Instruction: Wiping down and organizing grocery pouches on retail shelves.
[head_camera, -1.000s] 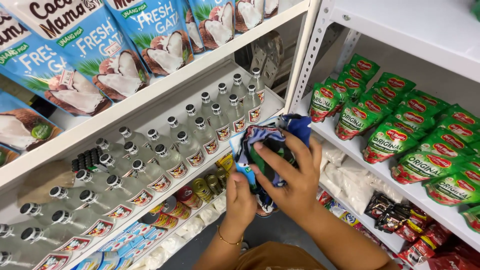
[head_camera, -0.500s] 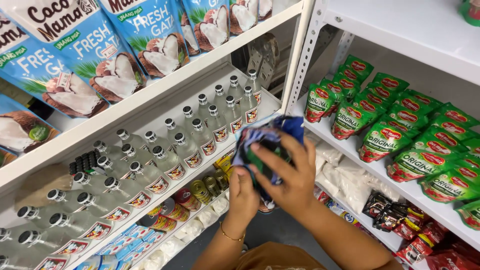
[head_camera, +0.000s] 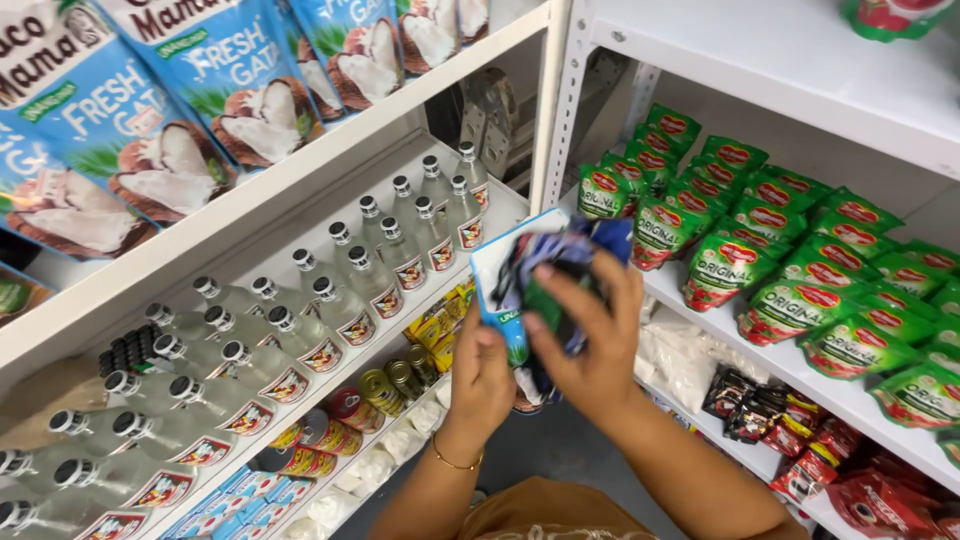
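On the left rack, blue coconut pouches (head_camera: 190, 150) fill the top shelf and clear glass bottles (head_camera: 330, 300) line the shelf below. In front of the centre upright (head_camera: 555, 90), the left hand (head_camera: 485, 375) and right hand (head_camera: 590, 340) both clamp a blue-and-white pouch (head_camera: 515, 270); fingers curled tight. The handling step looks underway; the next move calls for a steady two-handed grip. Green sauce pouches (head_camera: 800, 260) crowd the right shelf's front edge.

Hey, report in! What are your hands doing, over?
Left hand under blue pouch. Right hand gripping its crumpled front. Clear bottles on shelf left, green packets right; nothing blocking.
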